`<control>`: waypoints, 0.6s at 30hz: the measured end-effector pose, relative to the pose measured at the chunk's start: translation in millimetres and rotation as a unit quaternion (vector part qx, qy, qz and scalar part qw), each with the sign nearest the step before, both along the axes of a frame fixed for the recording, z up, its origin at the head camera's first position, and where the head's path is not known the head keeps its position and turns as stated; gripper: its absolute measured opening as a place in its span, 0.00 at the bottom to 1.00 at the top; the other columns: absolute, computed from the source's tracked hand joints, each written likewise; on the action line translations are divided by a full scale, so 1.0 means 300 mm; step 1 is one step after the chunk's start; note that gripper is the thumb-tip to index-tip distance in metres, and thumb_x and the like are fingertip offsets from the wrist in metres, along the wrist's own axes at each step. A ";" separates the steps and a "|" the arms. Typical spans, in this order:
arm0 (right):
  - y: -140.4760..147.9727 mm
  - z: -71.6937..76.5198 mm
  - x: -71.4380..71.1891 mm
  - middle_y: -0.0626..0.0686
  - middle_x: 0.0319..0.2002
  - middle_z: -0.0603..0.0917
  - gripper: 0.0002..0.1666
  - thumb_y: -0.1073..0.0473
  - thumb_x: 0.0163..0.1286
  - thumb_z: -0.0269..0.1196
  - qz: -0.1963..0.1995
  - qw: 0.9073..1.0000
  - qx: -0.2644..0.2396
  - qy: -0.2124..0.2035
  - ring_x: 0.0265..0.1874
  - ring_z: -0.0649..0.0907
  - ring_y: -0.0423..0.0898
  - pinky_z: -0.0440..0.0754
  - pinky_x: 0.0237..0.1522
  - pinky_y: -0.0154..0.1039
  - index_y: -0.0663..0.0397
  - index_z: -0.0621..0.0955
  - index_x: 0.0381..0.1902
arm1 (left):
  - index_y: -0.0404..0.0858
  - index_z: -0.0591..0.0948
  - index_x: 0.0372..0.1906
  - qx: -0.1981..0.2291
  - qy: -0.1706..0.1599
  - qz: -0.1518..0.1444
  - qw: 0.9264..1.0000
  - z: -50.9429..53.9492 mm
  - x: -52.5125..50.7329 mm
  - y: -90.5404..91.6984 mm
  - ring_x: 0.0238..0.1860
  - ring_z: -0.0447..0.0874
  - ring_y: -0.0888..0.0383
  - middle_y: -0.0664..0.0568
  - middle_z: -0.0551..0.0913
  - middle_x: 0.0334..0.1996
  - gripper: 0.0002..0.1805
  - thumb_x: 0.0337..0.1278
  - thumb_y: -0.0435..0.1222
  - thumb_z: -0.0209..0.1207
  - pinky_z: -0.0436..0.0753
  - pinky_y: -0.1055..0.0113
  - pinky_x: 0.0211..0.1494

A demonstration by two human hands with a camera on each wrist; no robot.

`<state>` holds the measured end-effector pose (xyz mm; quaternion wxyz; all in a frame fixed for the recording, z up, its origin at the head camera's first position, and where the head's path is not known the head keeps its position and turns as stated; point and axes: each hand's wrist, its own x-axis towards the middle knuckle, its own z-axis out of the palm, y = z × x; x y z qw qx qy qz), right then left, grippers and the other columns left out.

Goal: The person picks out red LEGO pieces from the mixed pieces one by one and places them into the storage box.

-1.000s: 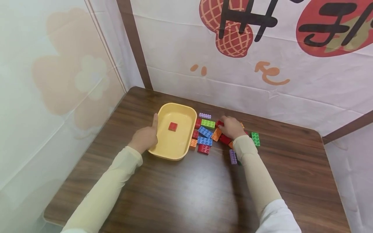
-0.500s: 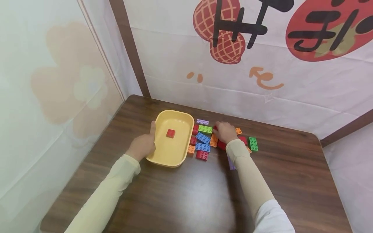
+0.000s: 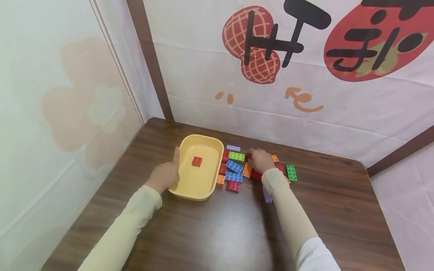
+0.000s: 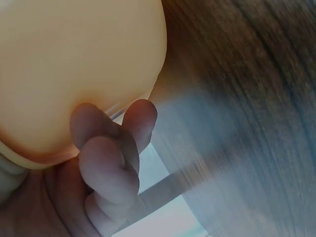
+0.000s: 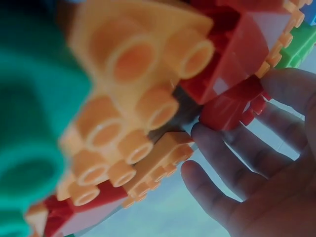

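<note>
A yellow tray (image 3: pixel 200 191) stands on the table with one small red brick (image 3: pixel 197 161) inside. My left hand (image 3: pixel 165 174) grips its left side, the index finger or thumb pointing along the rim; in the left wrist view, curled fingers of the hand (image 4: pixel 106 168) lie against the tray (image 4: pixel 84 54). At the back of the brick pile, my right hand (image 3: pixel 262 161) pinches a red brick (image 3: pixel 249 156). The right wrist view has the hand (image 5: pixel 269 173) with thumb and fingers around that red brick (image 5: pixel 224 108), beside orange bricks (image 5: pixel 163 106).
Right of the tray lie blue bricks (image 3: pixel 234 177), a light green brick (image 3: pixel 236 156), a pale purple brick (image 3: pixel 233 148) and several red and orange ones. A green brick (image 3: pixel 291 172) lies right of the right hand, a purple brick (image 3: pixel 266 195) nearer the front. A printed cloth (image 3: pixel 190 75) hangs behind the table (image 3: pixel 210 233).
My right hand has closed from loosely spread fingers onto a red brick at the back of the pile. The head view has tilted upward; my left hand keeps its place at the tray.
</note>
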<state>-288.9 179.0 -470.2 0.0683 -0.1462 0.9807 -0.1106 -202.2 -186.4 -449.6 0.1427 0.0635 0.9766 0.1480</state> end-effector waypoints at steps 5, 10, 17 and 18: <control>0.007 0.013 0.014 0.63 0.53 0.82 0.28 0.60 0.66 0.68 -0.006 1.000 0.003 0.002 0.50 0.81 0.60 0.76 0.57 0.59 0.59 0.78 0.63 | 0.37 0.22 0.77 0.010 -0.005 0.003 1.000 -0.006 0.001 -0.006 0.20 0.74 0.51 0.48 0.75 0.19 0.57 0.57 0.28 0.52 0.73 0.56 0.26; 0.006 0.043 0.020 0.62 0.50 0.82 0.26 0.59 0.66 0.68 0.005 0.999 -0.002 0.040 0.46 0.82 0.59 0.79 0.52 0.58 0.60 0.78 0.61 | 0.36 0.24 0.78 0.012 -0.003 0.005 1.000 -0.006 -0.001 -0.011 0.19 0.74 0.51 0.48 0.75 0.18 0.56 0.57 0.28 0.52 0.73 0.56 0.25; -0.062 0.158 0.051 0.61 0.55 0.82 0.29 0.56 0.68 0.69 0.018 0.997 -0.029 0.072 0.51 0.82 0.59 0.78 0.55 0.56 0.58 0.78 0.64 | 0.35 0.27 0.79 0.020 0.001 0.001 1.000 -0.005 -0.001 -0.011 0.19 0.74 0.51 0.47 0.75 0.18 0.55 0.57 0.28 0.52 0.72 0.57 0.24; -0.079 0.176 0.057 0.61 0.56 0.81 0.30 0.55 0.67 0.70 0.017 0.997 -0.032 0.070 0.52 0.82 0.59 0.78 0.56 0.55 0.57 0.77 0.65 | 0.35 0.27 0.79 0.021 0.002 -0.001 1.000 -0.006 -0.001 -0.011 0.19 0.74 0.51 0.47 0.74 0.18 0.55 0.58 0.28 0.52 0.72 0.57 0.24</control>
